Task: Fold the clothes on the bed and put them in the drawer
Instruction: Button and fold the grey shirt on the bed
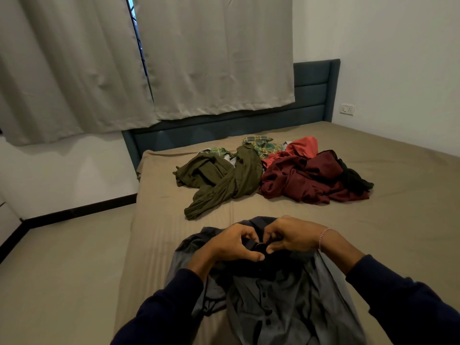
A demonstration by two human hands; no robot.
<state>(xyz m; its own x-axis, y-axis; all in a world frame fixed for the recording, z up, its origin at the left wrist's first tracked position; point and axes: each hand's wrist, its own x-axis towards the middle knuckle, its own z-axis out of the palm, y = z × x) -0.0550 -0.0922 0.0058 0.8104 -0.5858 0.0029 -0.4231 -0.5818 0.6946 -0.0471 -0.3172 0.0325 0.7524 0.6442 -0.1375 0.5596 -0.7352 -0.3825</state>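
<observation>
A grey button-up shirt [271, 302] lies on the near part of the bed [398, 220], its button row facing up. My left hand [231, 245] and my right hand [291, 237] meet at the dark collar area, both pinching the fabric there. Farther up the bed lies a heap of unfolded clothes: an olive green garment [224, 180], a maroon garment [303, 183], a green plaid shirt [261, 145], a red-orange piece [303, 145] and a black piece [353, 178]. No drawer is in view.
The bed has a tan sheet and a dark blue headboard [311, 95] against the far wall. Grey curtains [124, 58] hang behind it. Beige floor [62, 257] lies to the left of the bed. A wall socket [347, 109] sits at the right.
</observation>
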